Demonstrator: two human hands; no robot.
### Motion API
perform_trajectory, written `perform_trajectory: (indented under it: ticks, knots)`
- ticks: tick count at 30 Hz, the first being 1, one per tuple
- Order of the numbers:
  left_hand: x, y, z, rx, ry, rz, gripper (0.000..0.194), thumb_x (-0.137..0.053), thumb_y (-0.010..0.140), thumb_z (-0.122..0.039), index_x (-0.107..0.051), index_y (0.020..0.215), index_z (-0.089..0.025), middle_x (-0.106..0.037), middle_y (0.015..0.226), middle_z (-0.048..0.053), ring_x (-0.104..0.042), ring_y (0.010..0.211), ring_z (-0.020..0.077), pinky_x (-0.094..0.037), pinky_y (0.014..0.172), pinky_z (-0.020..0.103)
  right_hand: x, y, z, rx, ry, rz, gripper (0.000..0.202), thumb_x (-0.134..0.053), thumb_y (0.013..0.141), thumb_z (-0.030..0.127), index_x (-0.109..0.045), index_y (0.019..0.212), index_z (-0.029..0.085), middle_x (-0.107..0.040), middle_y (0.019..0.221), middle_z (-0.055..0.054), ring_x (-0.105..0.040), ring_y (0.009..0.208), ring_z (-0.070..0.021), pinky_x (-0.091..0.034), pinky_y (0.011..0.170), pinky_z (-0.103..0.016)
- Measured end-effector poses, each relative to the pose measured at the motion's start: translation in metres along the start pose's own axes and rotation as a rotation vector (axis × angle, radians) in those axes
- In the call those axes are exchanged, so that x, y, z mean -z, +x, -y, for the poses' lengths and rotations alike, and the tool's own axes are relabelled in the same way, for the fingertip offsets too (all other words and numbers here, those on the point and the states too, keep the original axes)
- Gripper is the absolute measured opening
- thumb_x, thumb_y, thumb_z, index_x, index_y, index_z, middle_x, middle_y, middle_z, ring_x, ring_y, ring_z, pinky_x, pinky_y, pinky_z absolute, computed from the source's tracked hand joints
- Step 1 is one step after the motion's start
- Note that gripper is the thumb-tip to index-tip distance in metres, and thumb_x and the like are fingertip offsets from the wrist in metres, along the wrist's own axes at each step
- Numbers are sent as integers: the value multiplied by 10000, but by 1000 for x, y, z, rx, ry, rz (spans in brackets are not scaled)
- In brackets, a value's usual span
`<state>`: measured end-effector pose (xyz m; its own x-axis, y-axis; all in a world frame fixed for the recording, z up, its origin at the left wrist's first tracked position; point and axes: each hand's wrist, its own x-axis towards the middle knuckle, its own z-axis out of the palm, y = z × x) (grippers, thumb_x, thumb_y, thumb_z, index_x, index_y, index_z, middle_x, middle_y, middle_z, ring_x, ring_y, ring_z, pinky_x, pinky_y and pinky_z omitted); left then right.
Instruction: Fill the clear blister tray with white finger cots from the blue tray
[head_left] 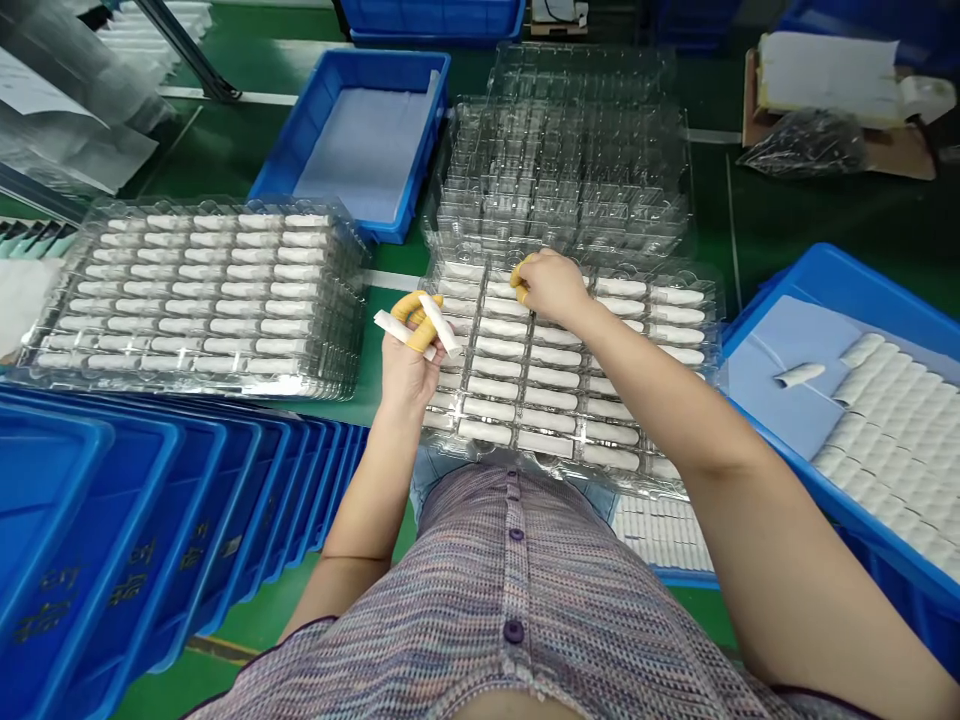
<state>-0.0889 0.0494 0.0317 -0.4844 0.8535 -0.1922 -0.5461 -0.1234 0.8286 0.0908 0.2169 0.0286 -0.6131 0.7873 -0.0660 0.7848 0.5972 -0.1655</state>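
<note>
Loose tubes [441,325] are clamped in the left hand [411,368], at eight o'clock from the right hand [553,284], whose fingers are curled, grip indiscernible, over seated tubes [495,388] lying nine-to-three in the tray [570,468].

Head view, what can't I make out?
Head view:
What, if anything, the right hand grips: hidden by its fingers.
Clear tray cells beneath the right forearm: hidden by it.
Blue bin at right: cut off by the right edge.
Contents of the plastic bag: wrinkles hide them.

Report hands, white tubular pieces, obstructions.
Left hand holding white tubular pieces. Right hand at clear plastic compartment tray, grip unclear. Right forearm hides part of tray.
</note>
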Motion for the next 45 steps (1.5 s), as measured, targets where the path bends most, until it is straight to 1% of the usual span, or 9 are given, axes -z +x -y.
perform_trajectory:
  ticks: [3, 6, 11, 13, 19, 26, 32, 38, 45]
  knots:
    - [-1, 0, 2, -38, 26, 8, 512, -1026, 553, -338, -674, 910, -234, -778, 1008, -28, -660, 644, 67, -487, 552, 172, -3, -4, 11, -3, 85, -42, 253, -595, 887, 63, -819, 997, 106, -788, 1132, -195, -649, 1205, -383, -495, 1009, -489]
    - [1, -1, 4, -93, 107, 23, 485, -1025, 568, -351, -648, 843, -215, -761, 1083, -4, -688, 702, 88, -526, 610, 200, -1, -21, 26, -54, 585, -56, 151, -639, 939, 137, -785, 978, 154, -801, 1096, -141, -714, 1113, -321, -556, 1007, -488]
    - [1, 0, 13, -284, 278, 66, 397, -992, 656, -353, -663, 822, -203, -715, 1172, 39, -732, 1014, 190, -607, 866, 305, 0, -62, 54, -137, 1704, 581, 174, -767, 946, 306, -705, 1063, 194, -813, 1037, -81, -801, 919, -203, -680, 829, -365]
    - [-2, 0, 14, -310, 311, 91, 356, -974, 676, -347, -685, 826, -203, -717, 1156, 48, -727, 1067, 217, -599, 947, 343, -2, -71, 60, -165, 1861, 625, 221, -859, 859, 250, -697, 994, 184, -808, 950, -49, -801, 862, -162, -684, 799, -292]
    - [-11, -2, 7, -63, 179, 224, 459, -967, 648, -500, -770, 934, -201, -761, 1109, 87, -728, 1049, 249, -604, 859, 340, -3, -81, 65, -199, 1852, 222, 389, -986, 681, 184, -673, 911, 199, -767, 799, 26, -778, 753, -128, -653, 653, -197]
    - [-18, -3, -1, 26, 95, 312, 536, -1020, 584, -541, -751, 915, -215, -788, 933, 56, -758, 875, 217, -606, 756, 313, 4, -94, 69, -186, 1922, 364, 340, -947, 747, 331, -674, 905, 204, -804, 1001, -42, -795, 899, -166, -679, 747, -263]
    - [-28, -9, 5, -100, 102, 277, 620, -1009, 639, -493, -729, 1136, -251, -791, 1086, 60, -782, 1026, 241, -613, 929, 347, -5, -100, 77, -73, 1554, -157, 316, -943, 731, 369, -687, 866, 240, -736, 901, 7, -724, 862, -163, -648, 836, -304]
    - [-25, -3, -1, 143, 37, 304, 649, -959, 663, -496, -702, 1202, -244, -794, 1109, 69, -788, 1069, 317, -671, 791, 377, 4, -105, 79, -146, 1967, 204, 243, -833, 876, 388, -684, 982, 228, -785, 1035, -25, -795, 903, -176, -689, 829, -324]
    - [-15, 2, -2, 214, -22, 404, 614, -904, 717, -466, -672, 1240, -242, -780, 1112, 63, -795, 1075, 316, -693, 904, 437, 14, -106, 82, -315, 2230, 544, 117, -716, 967, 191, -733, 1082, 178, -840, 1005, -58, -825, 893, -175, -698, 822, -276]
